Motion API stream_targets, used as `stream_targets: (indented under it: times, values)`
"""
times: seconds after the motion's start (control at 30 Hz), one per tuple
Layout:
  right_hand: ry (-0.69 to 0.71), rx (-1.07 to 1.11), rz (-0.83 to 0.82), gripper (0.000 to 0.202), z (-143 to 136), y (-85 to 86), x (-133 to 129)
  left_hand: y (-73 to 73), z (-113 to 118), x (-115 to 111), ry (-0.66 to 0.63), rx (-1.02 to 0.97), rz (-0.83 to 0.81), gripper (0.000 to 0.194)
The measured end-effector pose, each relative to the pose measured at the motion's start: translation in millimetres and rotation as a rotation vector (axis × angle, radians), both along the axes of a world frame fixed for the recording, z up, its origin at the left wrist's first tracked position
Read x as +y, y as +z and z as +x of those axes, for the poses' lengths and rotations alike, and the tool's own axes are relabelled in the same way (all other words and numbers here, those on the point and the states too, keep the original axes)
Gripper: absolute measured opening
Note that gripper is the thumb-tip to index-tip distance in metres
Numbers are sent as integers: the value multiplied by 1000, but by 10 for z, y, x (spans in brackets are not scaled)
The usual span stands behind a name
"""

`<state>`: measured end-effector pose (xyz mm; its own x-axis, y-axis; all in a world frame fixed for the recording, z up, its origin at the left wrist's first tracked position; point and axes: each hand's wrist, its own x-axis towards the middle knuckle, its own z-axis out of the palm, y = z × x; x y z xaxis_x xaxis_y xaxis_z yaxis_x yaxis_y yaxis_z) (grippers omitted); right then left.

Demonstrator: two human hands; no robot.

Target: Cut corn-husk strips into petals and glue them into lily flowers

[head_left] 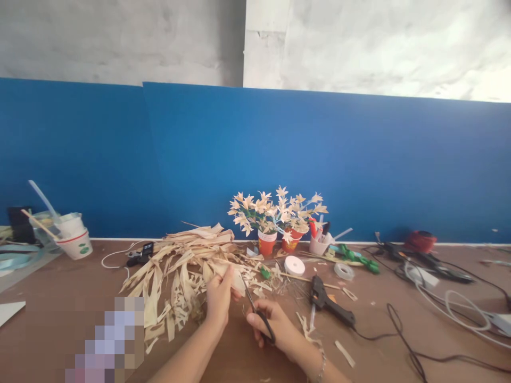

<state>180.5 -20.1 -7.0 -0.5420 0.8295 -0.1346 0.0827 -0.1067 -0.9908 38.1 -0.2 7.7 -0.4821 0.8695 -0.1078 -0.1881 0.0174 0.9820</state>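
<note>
My left hand (219, 298) pinches a pale piece of dried husk (236, 277) near the middle of the table. Black-handled scissors (261, 318) are in my right hand (275, 325), their blades pointing up and left beside the husk piece. A large heap of dried husks (175, 271) spreads out behind and to the left of my left hand. Two red cups (266, 243) with pale star-shaped flowers (279, 210) stand behind my hands, near the blue partition.
A black glue gun (331, 304) lies right of my right hand, with cables (403, 340) beyond it. White tape roll (294, 265), clear tape roll (344, 271) and pen cup (319, 244) are further back. Paper cups (75, 244) stand at left; the blue partition (199, 159) borders the table.
</note>
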Motion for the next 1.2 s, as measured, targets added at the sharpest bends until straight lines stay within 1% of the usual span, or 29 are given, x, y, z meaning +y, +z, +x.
stream_targets:
  times: [0.17,0.4,0.53,0.63,0.77,0.9,1.03,1.2]
  values:
    - [-5,-9,26,49,4,12,-3,-12,-5,2,-12,-23,4,41]
    - [-2,-57,26,50,24,54,14,-28,-20,24,-17,-32,31,45]
    - [15,-65,26,52,48,70,22,-39,-42,41,-58,-29,48,45]
    - [26,-64,33,52,63,78,24,-19,-54,38,-78,-10,53,43]
    - [41,-73,21,51,87,81,47,29,-67,30,-124,12,26,41]
    - [82,-81,33,51,140,62,96,51,-80,38,-153,38,-2,44]
    - [113,-89,31,48,209,32,132,36,-97,56,-197,48,-17,46]
    - [137,-89,16,45,258,-1,155,-27,-124,94,-245,54,-25,47]
